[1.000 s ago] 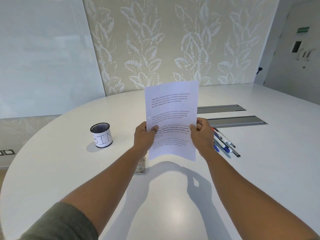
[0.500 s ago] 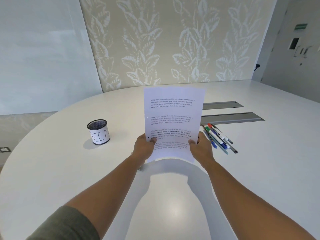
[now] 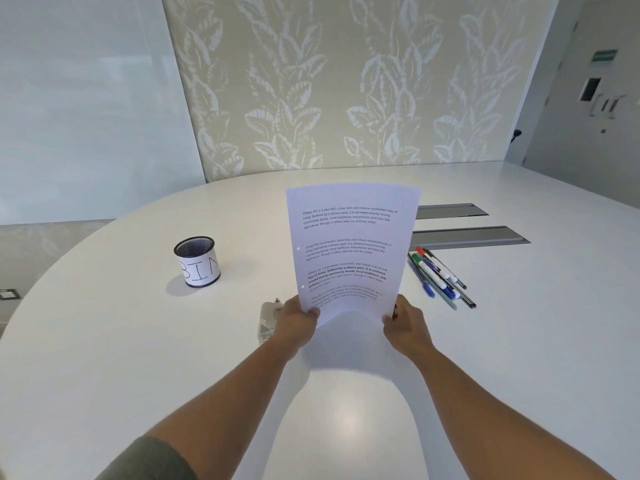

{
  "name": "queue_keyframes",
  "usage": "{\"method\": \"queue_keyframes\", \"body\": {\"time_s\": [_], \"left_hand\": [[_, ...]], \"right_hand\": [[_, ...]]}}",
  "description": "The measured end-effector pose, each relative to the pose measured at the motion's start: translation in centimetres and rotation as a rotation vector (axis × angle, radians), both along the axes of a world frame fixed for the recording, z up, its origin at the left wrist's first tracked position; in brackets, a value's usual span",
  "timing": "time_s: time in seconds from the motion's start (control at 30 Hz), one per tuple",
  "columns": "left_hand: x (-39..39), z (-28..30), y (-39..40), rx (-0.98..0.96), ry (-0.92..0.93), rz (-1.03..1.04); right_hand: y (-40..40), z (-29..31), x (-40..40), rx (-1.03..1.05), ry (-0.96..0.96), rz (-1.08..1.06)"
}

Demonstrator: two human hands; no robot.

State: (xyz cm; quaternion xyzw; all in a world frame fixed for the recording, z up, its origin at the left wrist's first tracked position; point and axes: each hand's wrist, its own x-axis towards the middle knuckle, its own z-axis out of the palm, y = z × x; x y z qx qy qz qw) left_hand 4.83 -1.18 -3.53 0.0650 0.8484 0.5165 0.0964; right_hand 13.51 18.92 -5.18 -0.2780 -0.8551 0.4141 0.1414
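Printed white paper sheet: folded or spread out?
Spread, unfolded: the printed white paper sheet stands upright, slightly bowed, all four text blocks showing; left hand and right hand pinch its lower corners.

Both arms stretch forward, left hand (image 3: 298, 320) and right hand (image 3: 407, 327) pinching.

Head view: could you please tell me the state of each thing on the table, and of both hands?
White printed paper sheet, held upright, slightly bowed.
Left hand, pinching the sheet's lower left corner.
Right hand, pinching its lower right corner.
Black mesh cup labelled BIN, upright, open-topped.
Coloured pens and markers, lying flat, bunched together.
Grey metal table hatches, closed.
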Motion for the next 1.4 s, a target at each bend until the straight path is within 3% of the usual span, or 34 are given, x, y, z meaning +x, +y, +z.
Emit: {"method": "queue_keyframes", "body": {"time_s": [0.37, 0.73, 1.4], "left_hand": [[-0.9, 2.1, 0.3, 0.057, 0.053, -0.015], [-4.2, 4.1, 0.4, 0.195, 0.058, 0.079], [-14.4, 2.7, 0.7, 0.215, -0.147, 0.171]], "right_hand": [[0.0, 2.0, -1.0, -0.017, 0.118, -0.035], [0.5, 4.3, -4.5, -0.203, 0.233, -0.092], [1.4, 3.4, -13.9, -0.225, 0.100, -0.065]]}}
